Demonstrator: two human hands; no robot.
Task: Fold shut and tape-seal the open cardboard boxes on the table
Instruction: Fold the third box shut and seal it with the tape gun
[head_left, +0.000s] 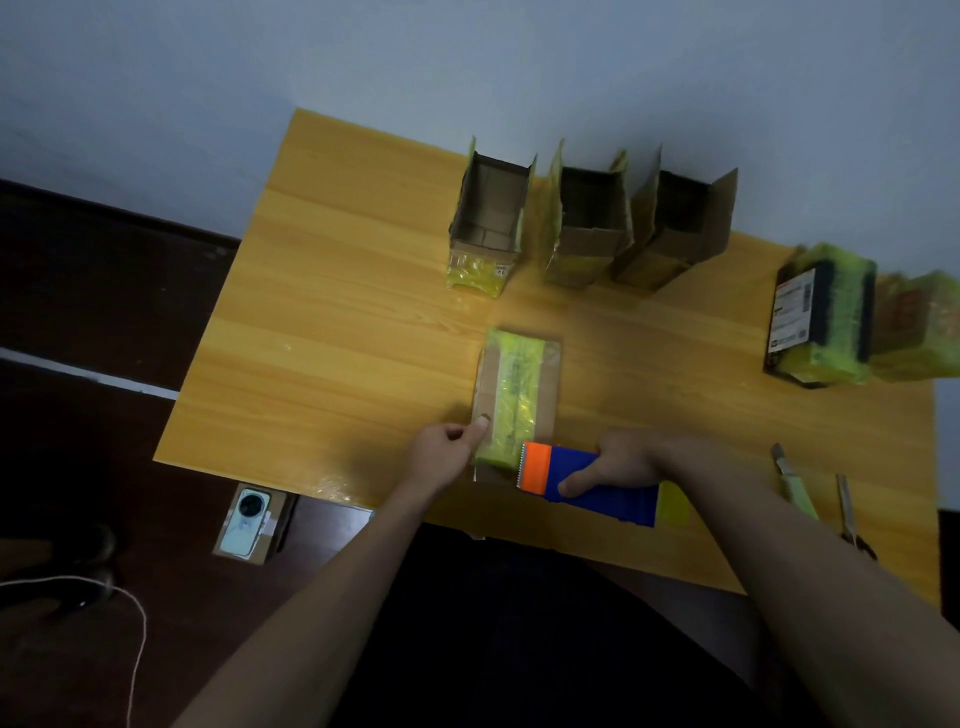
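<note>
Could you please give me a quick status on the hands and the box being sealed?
Left hand pinching the near end of the closed box. Right hand gripping tape dispenser, at that end. Yellow tape along the top seam. Three open boxes waiting behind.

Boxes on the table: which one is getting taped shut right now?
The closed box nearest the person, between the left hand and the tape dispenser. Yellow tape runs along its top; the three boxes behind stand open.

No text can be read. The dark taped box (818, 317) at the right of the frame carries a white printed label with a red strip on top, and the leftmost open box (488, 223) bears a small sticker; both too blurred.
</note>
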